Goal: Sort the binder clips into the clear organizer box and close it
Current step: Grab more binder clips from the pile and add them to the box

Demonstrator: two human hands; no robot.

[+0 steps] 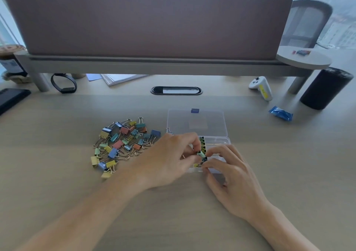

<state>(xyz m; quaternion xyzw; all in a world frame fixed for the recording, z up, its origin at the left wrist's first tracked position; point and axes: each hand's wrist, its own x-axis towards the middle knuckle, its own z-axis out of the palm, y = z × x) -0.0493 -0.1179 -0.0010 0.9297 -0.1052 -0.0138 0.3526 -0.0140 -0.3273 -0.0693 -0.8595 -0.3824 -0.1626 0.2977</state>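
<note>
Left hand point(171, 160) over organizer box point(217, 141) left side, pinching a clip point(201, 154); right hand point(234, 175) curled, gripping the box's near edge.

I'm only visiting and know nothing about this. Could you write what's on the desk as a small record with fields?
activity: a person is sorting binder clips into a clear box
left hand: pinches a mint-green clip over the box
right hand: fingers curled at the organizer box; exact grip unclear
lid: open, lying flat behind the box
row of clips: already packed in one compartment
loose pile: mixed-colour clips on the desk, left of the box
</note>
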